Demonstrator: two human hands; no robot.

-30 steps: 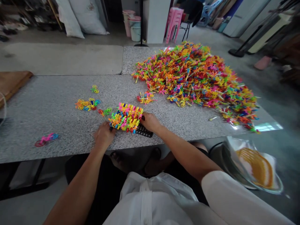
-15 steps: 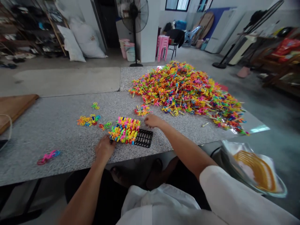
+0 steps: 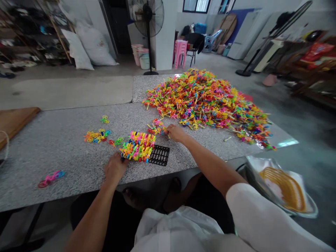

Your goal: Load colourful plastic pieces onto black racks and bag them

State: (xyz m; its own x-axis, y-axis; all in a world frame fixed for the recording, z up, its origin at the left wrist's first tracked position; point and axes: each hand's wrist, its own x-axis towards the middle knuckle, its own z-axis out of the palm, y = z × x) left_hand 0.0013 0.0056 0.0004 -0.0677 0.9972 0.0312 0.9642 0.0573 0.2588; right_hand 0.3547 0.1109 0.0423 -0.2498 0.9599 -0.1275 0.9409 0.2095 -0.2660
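A black plastic rack (image 3: 159, 155) lies near the table's front edge, its left part filled with rows of small bright plastic pieces (image 3: 138, 147). My left hand (image 3: 115, 168) grips the rack's left end, fingers closed round its corner. Beyond the rack, my right hand (image 3: 175, 133) has its fingertips pinched at a small loose cluster of the same looped plastic pieces (image 3: 156, 126). A piece with a pale stick seems to be between those fingers, though it is partly hidden. The rack's right part shows bare black grid.
A large heap of colourful pieces (image 3: 207, 98) covers the table's far right. Smaller groups (image 3: 96, 135) lie left of the rack, and a pink and blue few (image 3: 51, 178) near the front left. A wooden board (image 3: 17, 120) sits at the left edge; a yellow basket (image 3: 285, 189) stands lower right.
My right hand has moved from just above the rack's bare part slightly right and away, to the small cluster, and its fingers have closed there. My left hand stays at the rack.
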